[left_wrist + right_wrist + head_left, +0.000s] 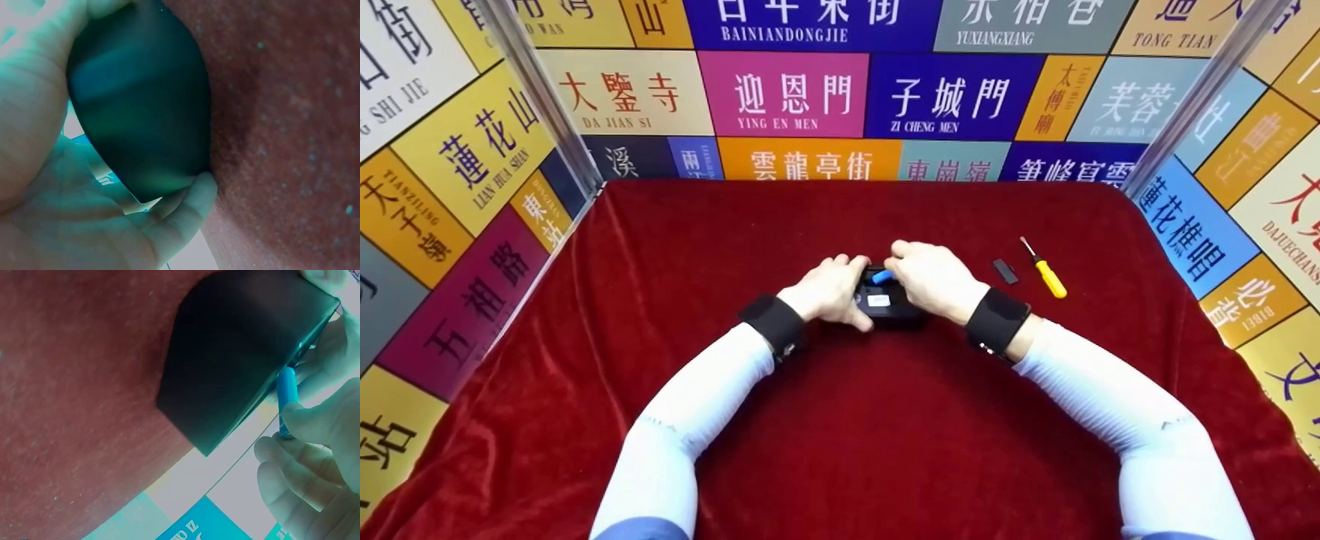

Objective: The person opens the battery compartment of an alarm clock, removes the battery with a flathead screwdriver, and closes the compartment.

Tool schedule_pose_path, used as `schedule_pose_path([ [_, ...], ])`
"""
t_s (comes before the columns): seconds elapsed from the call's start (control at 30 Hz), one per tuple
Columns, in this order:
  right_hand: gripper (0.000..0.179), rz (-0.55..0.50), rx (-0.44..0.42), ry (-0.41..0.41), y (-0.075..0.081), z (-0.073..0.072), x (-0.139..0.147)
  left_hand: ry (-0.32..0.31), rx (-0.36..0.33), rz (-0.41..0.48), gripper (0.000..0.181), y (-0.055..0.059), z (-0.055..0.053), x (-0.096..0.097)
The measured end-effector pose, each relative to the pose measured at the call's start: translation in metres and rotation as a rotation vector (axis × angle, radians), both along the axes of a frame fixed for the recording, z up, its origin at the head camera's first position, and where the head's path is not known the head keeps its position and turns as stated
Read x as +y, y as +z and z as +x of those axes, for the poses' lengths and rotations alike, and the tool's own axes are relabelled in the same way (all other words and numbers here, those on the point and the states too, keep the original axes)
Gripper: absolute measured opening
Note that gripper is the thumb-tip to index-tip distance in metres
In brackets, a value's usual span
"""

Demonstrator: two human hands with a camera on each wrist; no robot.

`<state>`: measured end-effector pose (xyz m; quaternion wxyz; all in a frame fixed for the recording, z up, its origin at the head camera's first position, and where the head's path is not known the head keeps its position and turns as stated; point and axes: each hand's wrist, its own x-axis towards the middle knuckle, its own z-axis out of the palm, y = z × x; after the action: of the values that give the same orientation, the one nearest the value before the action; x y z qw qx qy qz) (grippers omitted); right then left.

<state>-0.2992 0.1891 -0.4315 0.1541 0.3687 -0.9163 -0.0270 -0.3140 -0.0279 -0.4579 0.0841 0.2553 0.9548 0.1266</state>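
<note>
A black plastic device [898, 315] with a white label and a recess in its upper face rests on the red cloth. My left hand [826, 289] grips its left end; in the left wrist view, thumb and fingers hold opposite edges of the dark casing [140, 107]. Between the thumb and fingers of my right hand [936, 279] is a blue cylindrical battery [287, 391]. The battery is tilted, one end at the recess on the device's face. In the right wrist view the casing's edge hides the inside of that recess.
Right of the hands lies a small black cover [1005, 271]. Beside it is a screwdriver [1048, 277] with a yellow handle, its tip pointing away. Red velvet cloth [840, 435] covers the table, and printed sign panels [787, 94] stand behind and at both sides.
</note>
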Motion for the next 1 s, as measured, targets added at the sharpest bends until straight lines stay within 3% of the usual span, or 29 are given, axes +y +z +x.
schedule_pose_path([
  [0.63, 0.01, -0.134, -0.046, -0.129, 0.01, -0.005, 0.05, 0.013, -0.002, 0.001, 0.11, 0.001, 0.0, 0.001],
  [1.0, 0.013, -0.233, -0.045, -0.171, 0.001, -0.014, 0.081, 0.013, -0.008, 0.008, 0.111, 0.001, 0.001, 0.002],
])
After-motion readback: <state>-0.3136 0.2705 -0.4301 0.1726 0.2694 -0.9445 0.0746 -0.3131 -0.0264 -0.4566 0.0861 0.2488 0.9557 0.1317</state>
